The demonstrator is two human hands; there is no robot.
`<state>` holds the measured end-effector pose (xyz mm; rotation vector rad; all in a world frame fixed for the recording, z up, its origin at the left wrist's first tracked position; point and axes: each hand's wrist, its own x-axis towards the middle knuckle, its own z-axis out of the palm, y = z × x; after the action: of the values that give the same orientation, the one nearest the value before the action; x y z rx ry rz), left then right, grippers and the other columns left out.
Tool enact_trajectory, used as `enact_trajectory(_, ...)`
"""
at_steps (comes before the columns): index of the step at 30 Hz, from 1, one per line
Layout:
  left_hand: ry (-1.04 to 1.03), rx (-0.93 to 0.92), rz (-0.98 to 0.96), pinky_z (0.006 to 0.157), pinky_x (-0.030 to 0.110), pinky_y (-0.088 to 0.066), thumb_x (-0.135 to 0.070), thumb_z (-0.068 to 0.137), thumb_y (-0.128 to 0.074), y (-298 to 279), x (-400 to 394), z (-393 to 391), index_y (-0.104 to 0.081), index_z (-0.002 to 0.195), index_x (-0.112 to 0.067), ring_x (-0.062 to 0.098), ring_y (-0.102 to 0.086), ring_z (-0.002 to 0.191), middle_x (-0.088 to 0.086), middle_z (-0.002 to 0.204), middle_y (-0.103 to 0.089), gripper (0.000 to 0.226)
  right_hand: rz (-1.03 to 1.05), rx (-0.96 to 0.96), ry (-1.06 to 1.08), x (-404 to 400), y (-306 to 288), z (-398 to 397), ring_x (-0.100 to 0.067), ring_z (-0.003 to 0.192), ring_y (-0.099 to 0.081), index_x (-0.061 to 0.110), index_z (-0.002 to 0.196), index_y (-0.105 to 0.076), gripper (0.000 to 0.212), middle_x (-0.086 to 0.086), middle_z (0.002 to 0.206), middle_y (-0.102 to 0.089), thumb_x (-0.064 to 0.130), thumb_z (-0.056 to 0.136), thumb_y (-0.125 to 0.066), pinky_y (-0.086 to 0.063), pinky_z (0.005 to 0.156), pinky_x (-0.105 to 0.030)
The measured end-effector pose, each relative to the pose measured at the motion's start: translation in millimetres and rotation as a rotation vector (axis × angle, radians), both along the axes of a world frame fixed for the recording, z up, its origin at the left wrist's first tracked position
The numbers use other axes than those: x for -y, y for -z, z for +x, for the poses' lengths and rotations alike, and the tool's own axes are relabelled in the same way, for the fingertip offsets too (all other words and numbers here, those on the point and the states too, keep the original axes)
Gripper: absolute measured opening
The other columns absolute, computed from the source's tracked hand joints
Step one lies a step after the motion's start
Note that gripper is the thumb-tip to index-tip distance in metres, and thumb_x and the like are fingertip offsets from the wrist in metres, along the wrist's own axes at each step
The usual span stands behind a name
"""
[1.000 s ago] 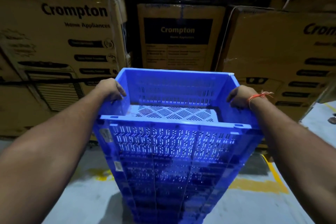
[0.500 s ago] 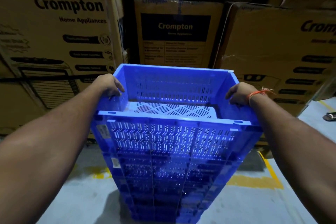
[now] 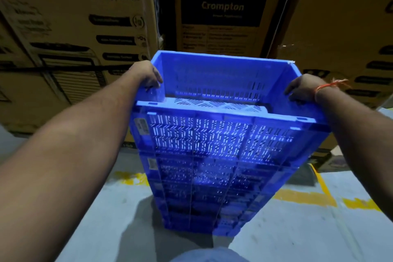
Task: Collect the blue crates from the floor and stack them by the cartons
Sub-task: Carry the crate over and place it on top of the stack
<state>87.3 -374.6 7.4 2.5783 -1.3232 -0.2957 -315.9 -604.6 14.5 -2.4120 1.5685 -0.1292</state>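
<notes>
A tall stack of blue slotted crates (image 3: 204, 176) stands on the grey floor in front of brown cartons (image 3: 74, 27). The top blue crate (image 3: 219, 132) sits on that stack, its perforated base showing inside. My left hand (image 3: 146, 75) grips the top crate's left rim. My right hand (image 3: 304, 89), with an orange thread at the wrist, grips its right rim. The stack's lower crates are dark and partly hidden behind the top one.
Large "Crompton" cartons form a wall behind: one at the left, one at the centre (image 3: 223, 13), one at the right (image 3: 344, 34). Worn yellow floor markings (image 3: 304, 197) run under the stack. Open grey floor (image 3: 297, 236) lies near me.
The view has drawn closer to the cartons and tipped downward. Both hands keep the same hold on the top crate's side rims.
</notes>
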Motion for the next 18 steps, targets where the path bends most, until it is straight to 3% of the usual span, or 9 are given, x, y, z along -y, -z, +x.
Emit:
enact_trajectory(3,-0.018,0.000,0.017,0.081,0.028,-0.052,-0.016,0.076,-0.082,-1.2,1.3,-0.6,-0.078,0.103,-0.016,0.022,-0.069,0.081,-0.002,0.069,-0.064,0.027,-0.011,-0.015,0.004,-2.0,-0.9,1.1,-0.017,0.057,-0.059,0.017,0.092,-0.075,0.021,0.002,0.059,-0.061,0.006,0.074,-0.074,-0.050,0.068,-0.028)
enact_trajectory(7,-0.019,-0.019,0.040,0.069,0.023,-0.048,-0.017,0.077,-0.080,0.5,3.6,1.1,-0.077,0.104,-0.018,0.014,-0.061,0.058,-0.004,0.059,-0.063,0.027,0.013,-0.074,0.021,-1.3,-0.2,0.0,-0.017,0.065,-0.061,0.019,0.095,-0.075,0.025,0.002,0.065,-0.065,0.011,0.072,-0.076,-0.049,0.067,-0.024)
enact_trajectory(10,-0.047,0.033,0.065,0.076,0.024,-0.053,-0.025,0.078,-0.077,12.9,7.4,12.3,-0.076,0.105,-0.025,0.015,-0.070,0.080,-0.001,0.089,-0.075,0.027,0.060,0.043,0.061,7.5,1.3,-1.5,-0.021,0.086,-0.064,0.017,0.081,-0.071,0.014,-0.007,0.093,-0.069,0.006,0.073,-0.074,-0.049,0.075,-0.029)
enact_trajectory(13,-0.057,0.077,0.077,0.081,0.022,-0.053,-0.039,0.070,-0.076,26.1,17.8,28.5,-0.074,0.106,-0.034,0.011,-0.069,0.094,-0.008,0.104,-0.075,0.036,0.112,0.015,0.066,15.8,3.8,0.0,-0.025,0.104,-0.064,0.028,0.063,-0.054,0.022,-0.002,0.100,-0.067,0.019,0.073,-0.071,-0.050,0.082,-0.029)
enact_trajectory(17,-0.086,0.037,0.070,0.081,0.021,-0.053,-0.050,0.057,-0.072,43.6,32.5,56.8,-0.073,0.098,-0.038,0.008,-0.070,0.088,-0.007,0.099,-0.075,0.043,-0.024,-0.069,0.068,16.0,7.5,0.2,-0.013,0.093,-0.066,0.033,0.073,-0.062,0.008,0.004,0.102,-0.071,0.030,0.067,-0.066,-0.048,0.073,-0.020)
enact_trajectory(18,-0.089,0.041,0.064,0.082,0.021,-0.053,-0.053,0.055,-0.070,46.3,33.6,58.2,-0.073,0.098,-0.039,0.009,-0.068,0.089,-0.005,0.101,-0.073,0.045,-0.058,-0.081,0.065,12.9,6.7,0.4,-0.013,0.092,-0.066,0.033,0.080,-0.066,0.013,0.005,0.101,-0.071,0.032,0.067,-0.066,-0.049,0.073,-0.020)
